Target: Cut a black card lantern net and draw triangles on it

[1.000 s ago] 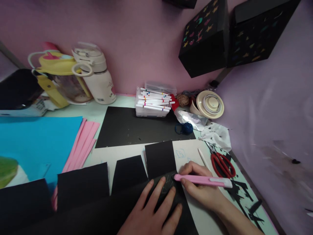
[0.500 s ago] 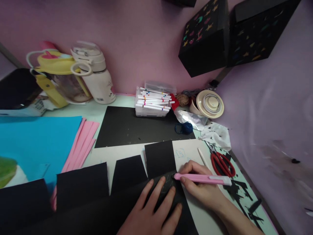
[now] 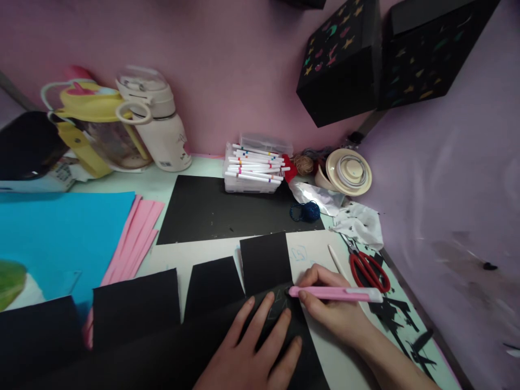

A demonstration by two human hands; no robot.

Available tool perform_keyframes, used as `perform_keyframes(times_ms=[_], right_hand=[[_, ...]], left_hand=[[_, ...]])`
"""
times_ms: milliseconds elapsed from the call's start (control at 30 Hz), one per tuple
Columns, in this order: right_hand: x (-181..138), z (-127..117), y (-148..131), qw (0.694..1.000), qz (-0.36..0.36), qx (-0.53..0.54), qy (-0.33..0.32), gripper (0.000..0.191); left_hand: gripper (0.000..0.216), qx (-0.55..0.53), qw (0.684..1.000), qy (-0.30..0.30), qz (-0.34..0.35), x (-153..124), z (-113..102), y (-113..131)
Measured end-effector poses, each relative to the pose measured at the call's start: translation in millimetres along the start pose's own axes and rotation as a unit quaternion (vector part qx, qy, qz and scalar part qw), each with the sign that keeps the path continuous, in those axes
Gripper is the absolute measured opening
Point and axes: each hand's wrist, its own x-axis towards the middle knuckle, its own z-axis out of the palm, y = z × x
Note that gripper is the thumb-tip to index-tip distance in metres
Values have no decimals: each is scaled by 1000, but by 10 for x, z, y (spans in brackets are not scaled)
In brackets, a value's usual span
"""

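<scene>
My left hand (image 3: 254, 352) lies flat with its fingers spread on a large sheet of black paper (image 3: 162, 346) at the near edge of the desk. My right hand (image 3: 333, 309) is closed round a pink utility knife (image 3: 335, 293). The knife's tip rests on the black paper at a faint drawn outline, just past my left fingertips. The black sheet has several square flaps (image 3: 266, 260) that stick out away from me over a white board (image 3: 312, 252).
Red scissors (image 3: 368, 268) and black paper scraps (image 3: 400, 319) lie to the right. A box of markers (image 3: 254, 170), a black mat (image 3: 227, 208), blue yarn (image 3: 306, 211), tape rolls (image 3: 349, 172) and two bottles (image 3: 122, 127) stand further back. Blue paper (image 3: 60, 238) and pink strips (image 3: 136, 238) are left.
The knife and my right hand have shifted very slightly; the view has drifted a little. My left hand stays flat on the black paper.
</scene>
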Motion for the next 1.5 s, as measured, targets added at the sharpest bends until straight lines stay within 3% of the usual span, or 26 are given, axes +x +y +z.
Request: perform_keyframes(times_ms=[967,1500], right_hand=[[37,1,-20,999,-4,7,42,15],[2,-8,8,1000,-11,-1,3,16]], left_hand=[[33,7,1000,4,-10,-5,-10,16],[35,-2,1000,6,-9,-1,-11,20]])
